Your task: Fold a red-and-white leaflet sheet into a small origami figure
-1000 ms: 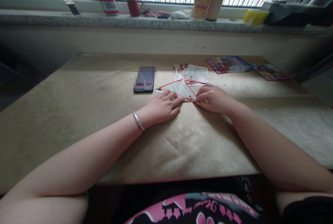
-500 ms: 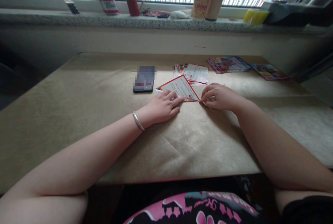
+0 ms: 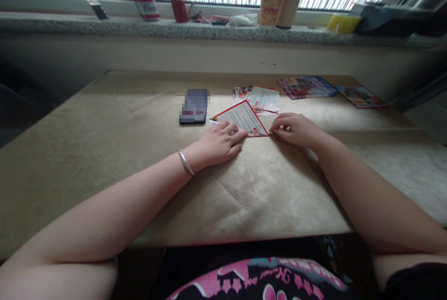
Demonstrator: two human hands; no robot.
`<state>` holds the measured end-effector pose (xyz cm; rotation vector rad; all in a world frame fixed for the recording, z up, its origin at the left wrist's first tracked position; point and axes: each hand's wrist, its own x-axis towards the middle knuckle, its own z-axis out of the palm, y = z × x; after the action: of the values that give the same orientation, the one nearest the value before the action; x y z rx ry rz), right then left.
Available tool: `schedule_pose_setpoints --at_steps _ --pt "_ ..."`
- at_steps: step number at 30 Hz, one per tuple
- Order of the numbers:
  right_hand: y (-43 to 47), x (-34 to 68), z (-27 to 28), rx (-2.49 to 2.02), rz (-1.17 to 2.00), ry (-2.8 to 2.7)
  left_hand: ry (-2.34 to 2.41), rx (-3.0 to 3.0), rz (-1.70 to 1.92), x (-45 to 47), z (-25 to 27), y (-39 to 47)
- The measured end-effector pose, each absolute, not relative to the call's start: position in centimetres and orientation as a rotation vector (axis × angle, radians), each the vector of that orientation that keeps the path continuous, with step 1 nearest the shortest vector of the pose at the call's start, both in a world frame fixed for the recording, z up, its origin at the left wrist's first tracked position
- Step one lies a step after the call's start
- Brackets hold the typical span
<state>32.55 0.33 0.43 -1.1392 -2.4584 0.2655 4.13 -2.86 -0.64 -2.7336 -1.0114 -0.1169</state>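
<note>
A sheet of printed paper (image 3: 240,116) with a red border and lines of text lies on the table, its near edge folded over. Flat across that near fold rests my left hand (image 3: 221,142), its fingers spread and pressing the paper down. At the paper's right corner, my right hand (image 3: 296,129) has its thumb and fingertips drawn together in a pinch. The exact contact at the corner is small and partly hidden by the fingers. Just behind lies a loose pile of similar printed sheets (image 3: 265,97).
A dark phone (image 3: 193,107), partly blurred out, lies left of the paper. Colourful printed booklets (image 3: 307,87) and another one (image 3: 361,96) are at the back right. On the stone windowsill (image 3: 209,31) stand a red can (image 3: 143,0) and a patterned cup (image 3: 273,0).
My right fingertips have lifted and shifted very slightly at the paper's corner. My left hand and the paper stay in place.
</note>
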Motion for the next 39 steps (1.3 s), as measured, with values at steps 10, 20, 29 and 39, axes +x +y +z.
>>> schedule_pose_setpoints --at_steps 10,20,29,39 --pt "-1.7 28.7 0.0 -1.04 0.039 -2.613 -0.853 -2.664 -0.159 4.2 -0.6 -2.8" --pt "-2.4 27.2 0.9 -1.177 -0.056 -2.747 -0.755 -2.653 -0.173 4.3 -0.6 -2.5" --pt "-2.8 26.6 1.6 -1.265 -0.208 -2.839 -0.781 -2.654 -0.17 4.3 -0.8 -2.4" --pt "-3.2 26.2 1.7 -1.304 -0.21 -2.827 -0.839 -2.669 -0.12 4.5 -0.5 -2.6"
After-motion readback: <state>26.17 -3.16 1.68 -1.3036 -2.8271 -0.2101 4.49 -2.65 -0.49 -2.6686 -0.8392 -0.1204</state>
